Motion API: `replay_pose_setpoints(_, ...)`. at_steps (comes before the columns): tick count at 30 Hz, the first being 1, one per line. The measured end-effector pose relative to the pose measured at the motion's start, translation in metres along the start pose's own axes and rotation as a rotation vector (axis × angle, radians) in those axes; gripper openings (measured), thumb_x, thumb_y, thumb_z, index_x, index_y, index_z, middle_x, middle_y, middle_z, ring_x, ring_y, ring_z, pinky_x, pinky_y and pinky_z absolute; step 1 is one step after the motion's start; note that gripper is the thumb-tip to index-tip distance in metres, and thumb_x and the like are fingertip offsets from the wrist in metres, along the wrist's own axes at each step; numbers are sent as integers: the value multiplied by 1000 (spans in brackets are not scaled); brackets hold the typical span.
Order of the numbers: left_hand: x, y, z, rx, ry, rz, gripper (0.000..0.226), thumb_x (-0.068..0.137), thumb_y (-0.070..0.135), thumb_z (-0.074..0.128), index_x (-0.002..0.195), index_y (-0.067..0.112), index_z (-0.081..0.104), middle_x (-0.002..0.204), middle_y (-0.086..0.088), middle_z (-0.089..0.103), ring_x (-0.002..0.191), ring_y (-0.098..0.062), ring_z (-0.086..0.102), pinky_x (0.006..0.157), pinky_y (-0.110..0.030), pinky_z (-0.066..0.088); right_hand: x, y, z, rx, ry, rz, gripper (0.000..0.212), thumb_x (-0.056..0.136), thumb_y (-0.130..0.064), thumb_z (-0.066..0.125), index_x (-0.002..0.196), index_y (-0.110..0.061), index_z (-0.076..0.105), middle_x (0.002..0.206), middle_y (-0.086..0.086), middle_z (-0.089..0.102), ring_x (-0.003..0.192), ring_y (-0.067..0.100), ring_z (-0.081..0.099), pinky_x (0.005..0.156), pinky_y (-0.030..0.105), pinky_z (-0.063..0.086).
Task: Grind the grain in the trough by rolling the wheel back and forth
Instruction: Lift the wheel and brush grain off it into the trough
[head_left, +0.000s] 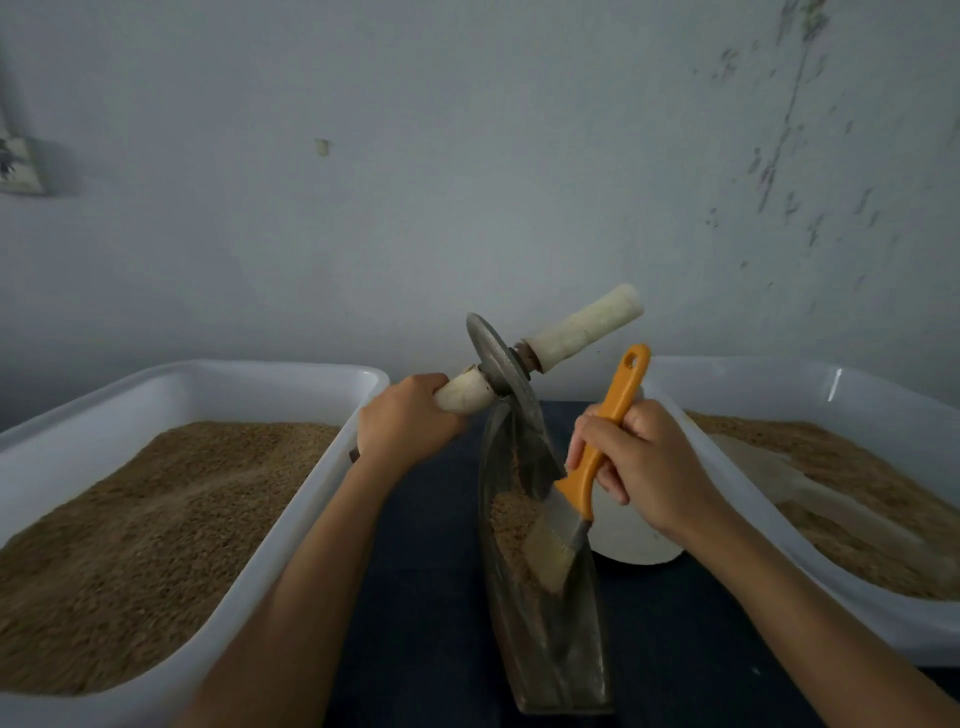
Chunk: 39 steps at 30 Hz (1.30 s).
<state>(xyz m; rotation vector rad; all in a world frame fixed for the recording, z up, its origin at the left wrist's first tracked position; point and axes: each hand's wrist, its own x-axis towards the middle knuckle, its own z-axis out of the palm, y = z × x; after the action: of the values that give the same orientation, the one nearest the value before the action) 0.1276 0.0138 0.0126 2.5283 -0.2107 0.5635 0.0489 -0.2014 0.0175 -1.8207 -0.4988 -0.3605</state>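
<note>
Currently a sweeping step, not a rolling one. At 9 o'clock: white tub (270, 379) heaped with brown grain (156, 509). Left hand (405, 421) has its fingers clenched round the near white handle (465, 397) of the wheel (501, 364); wheel is tilted, its lower edge appears to sit at the far end of the trough (550, 649), far handle (584, 322) pointing up toward 1 o'clock. Trough lies on the dark table (415, 597), running 12 to 6 o'clock, with a thin line of ground grain (511, 519) along its channel. Right hand (644, 467) grips the orange brush (597, 457), fingers wrapped on its handle, bristles down in the channel just below the wheel.

Judgement: draw the bristles along the channel in short strokes, gathering grain to mid-trough where the wheel bears. Hold the wheel steady and clear of the bristles. Keep strokes low so nothing flicks over the rim.

At 3 o'clock: white bowl (634, 540) just beside the trough; second tub (779, 379), grain partly cleared.
</note>
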Motion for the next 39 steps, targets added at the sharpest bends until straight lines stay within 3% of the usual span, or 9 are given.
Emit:
replay_pose_setpoints(5, -1, 2, -1, 24, -43, 2, 10, 83, 33, 60, 91, 28, 60, 84, 3, 63, 82, -17, 59, 70, -30, 42, -4, 10, 7, -174, -4, 83, 37, 98, -12, 49, 63, -6, 60, 40, -7, 46, 38, 5, 43, 47, 17, 35)
replay_pose_setpoints(8, 0, 3, -1, 35, -49, -13, 8, 82, 32, 60, 87, 28, 58, 81, 4, 62, 80, -17, 59, 68, -30, 41, -1, 7, -2, -56, 214, 90, 38, 95, -7, 50, 58, -7, 58, 41, -7, 42, 40, 6, 39, 46, 21, 33)
replay_pose_setpoints(11, 0, 4, -2, 21, -37, -46, 7, 80, 31, 60, 86, 27, 59, 79, 4, 61, 78, -17, 58, 66, -30, 40, 2, 3, -17, -57, 477, -37, 40, 95, -6, 49, 56, -11, 57, 37, -8, 41, 37, 5, 40, 41, 15, 33)
replay_pose_setpoints(15, 1, 0, -3, -10, -15, -88, 11, 78, 28, 61, 89, 26, 62, 80, 2, 62, 79, -19, 58, 67, -30, 40, -2, 16, -21, -213, 557, -175, 38, 100, -13, 48, 64, -14, 59, 43, -5, 47, 42, 11, 45, 45, 20, 35)
replay_pose_setpoints(20, 3, -3, -3, -19, -23, -91, 14, 79, 29, 62, 94, 27, 62, 83, 1, 63, 82, -18, 57, 68, -30, 39, -13, 49, -26, -598, 248, -297, 20, 96, -16, 54, 81, -10, 65, 66, -1, 59, 61, 8, 55, 58, 22, 44)
replay_pose_setpoints(23, 3, -1, -2, 5, -16, -73, 12, 79, 31, 63, 91, 28, 61, 81, 3, 62, 79, -16, 56, 66, -29, 37, -23, 68, -32, -757, 87, -284, 14, 93, -14, 61, 101, -12, 72, 84, 1, 67, 78, 15, 61, 66, 35, 51)
replay_pose_setpoints(27, 1, 1, -1, 3, -36, -43, 7, 81, 31, 61, 87, 27, 61, 79, 4, 63, 79, -16, 60, 67, -30, 42, -34, 86, -40, -1102, -133, -420, 39, 65, -6, 86, 102, -9, 73, 84, 4, 68, 70, 22, 65, 53, 32, 53)
replay_pose_setpoints(31, 1, 2, -1, 7, -47, -28, 10, 81, 32, 62, 90, 27, 62, 81, 2, 64, 80, -17, 60, 71, -32, 45, -35, 89, -42, -1318, -269, -421, 61, 44, -19, 95, 100, -18, 73, 95, -3, 70, 78, 15, 68, 63, 25, 55)
replay_pose_setpoints(39, 1, 0, -1, 24, -50, -43, 10, 79, 31, 62, 90, 29, 61, 80, 6, 62, 80, -15, 59, 69, -30, 41, -35, 89, -43, -1390, -413, -248, 48, 73, -22, 77, 118, -28, 61, 114, -11, 62, 99, 12, 58, 81, 27, 44)
